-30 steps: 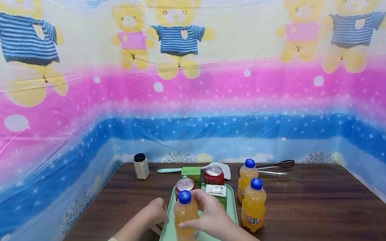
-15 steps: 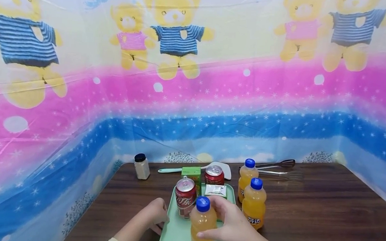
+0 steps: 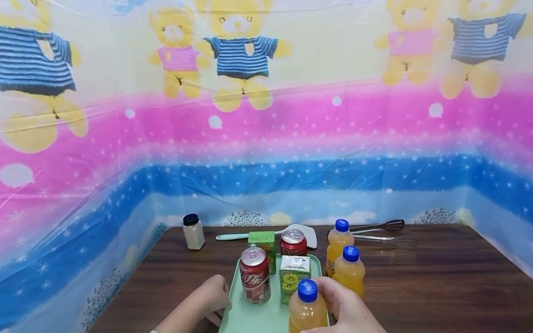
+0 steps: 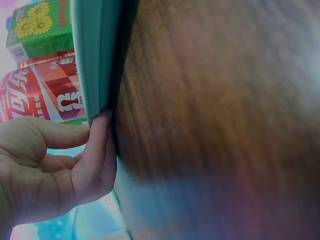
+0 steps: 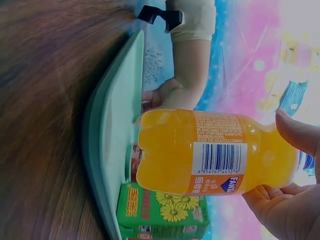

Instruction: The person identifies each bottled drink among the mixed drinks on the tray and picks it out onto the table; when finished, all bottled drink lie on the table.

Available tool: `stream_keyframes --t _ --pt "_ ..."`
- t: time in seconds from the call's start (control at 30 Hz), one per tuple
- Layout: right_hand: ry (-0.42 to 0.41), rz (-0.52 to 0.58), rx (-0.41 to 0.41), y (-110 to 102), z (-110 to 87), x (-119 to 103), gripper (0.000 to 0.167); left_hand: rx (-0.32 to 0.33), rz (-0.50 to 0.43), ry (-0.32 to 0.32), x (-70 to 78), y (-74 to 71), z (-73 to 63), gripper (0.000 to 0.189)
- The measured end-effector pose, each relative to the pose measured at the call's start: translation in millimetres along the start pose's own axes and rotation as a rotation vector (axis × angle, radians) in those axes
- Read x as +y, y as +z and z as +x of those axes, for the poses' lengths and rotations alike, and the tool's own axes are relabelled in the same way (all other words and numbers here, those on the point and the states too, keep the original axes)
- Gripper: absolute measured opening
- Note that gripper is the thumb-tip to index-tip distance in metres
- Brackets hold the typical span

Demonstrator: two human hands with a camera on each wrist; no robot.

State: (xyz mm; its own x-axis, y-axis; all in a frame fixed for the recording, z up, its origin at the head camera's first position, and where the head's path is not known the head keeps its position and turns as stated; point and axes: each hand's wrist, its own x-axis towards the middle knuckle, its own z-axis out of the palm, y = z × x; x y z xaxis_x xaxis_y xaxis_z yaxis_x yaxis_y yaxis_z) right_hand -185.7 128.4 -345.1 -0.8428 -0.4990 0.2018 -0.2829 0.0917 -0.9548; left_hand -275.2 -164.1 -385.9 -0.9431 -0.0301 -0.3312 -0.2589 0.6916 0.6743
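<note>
My right hand (image 3: 349, 316) grips an orange soda bottle (image 3: 307, 319) with a blue cap near its top, over the right side of a pale green tray (image 3: 249, 326). Its barcode label shows in the right wrist view; whether its base touches the tray I cannot tell. My left hand (image 4: 60, 170) pinches the tray's left rim, thumb above and fingers below. Standing on the tray are a red soda can (image 3: 255, 279) and a green drink carton (image 3: 291, 278) with yellow flowers. Behind them are another green carton (image 3: 262, 242) and a second red can (image 3: 293, 243).
Two more orange soda bottles (image 3: 349, 271) stand right of the tray. A black-lidded jar (image 3: 193, 233) is at the back left. Along the back lie a spatula (image 3: 305, 234), a whisk (image 3: 400, 241) and a dark-headed utensil (image 3: 394, 224). Patterned cloth walls enclose the wooden table (image 3: 445, 296).
The bottle in my right hand has moved rightward and a little nearer to me, uncovering the front can and then the front carton. My left hand stays at the tray's rim.
</note>
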Motion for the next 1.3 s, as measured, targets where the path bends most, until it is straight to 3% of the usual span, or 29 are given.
stream_keyframes --t 0.17,0.33,0.53,0.77,0.97,1.3 --pt "0.014 0.01 -0.024 -9 -9.2 1 0.062 0.001 0.005 0.019 -2.8 -0.3 -0.1 0.019" --pt "0.042 0.014 -0.026 -15 -17.6 -1 0.06 0.005 0.009 -0.003 -3.5 -0.2 1.3 0.017" --pt "0.088 0.043 -0.006 -24 -26.0 -2 0.064 0.005 0.012 -0.009 -9.2 3.1 11.9 0.02" --pt "0.111 -0.001 0.048 -36 -36.5 1 0.07 -0.005 0.014 0.005 -1.6 1.4 1.1 0.018" --pt "0.156 -0.042 0.118 -43 -43.4 2 0.07 -0.003 0.007 -0.005 -0.3 0.3 1.3 0.018" --pt "0.13 -0.012 0.091 -58 -52.7 13 0.064 -0.016 0.004 0.01 -0.1 0.9 1.1 0.018"
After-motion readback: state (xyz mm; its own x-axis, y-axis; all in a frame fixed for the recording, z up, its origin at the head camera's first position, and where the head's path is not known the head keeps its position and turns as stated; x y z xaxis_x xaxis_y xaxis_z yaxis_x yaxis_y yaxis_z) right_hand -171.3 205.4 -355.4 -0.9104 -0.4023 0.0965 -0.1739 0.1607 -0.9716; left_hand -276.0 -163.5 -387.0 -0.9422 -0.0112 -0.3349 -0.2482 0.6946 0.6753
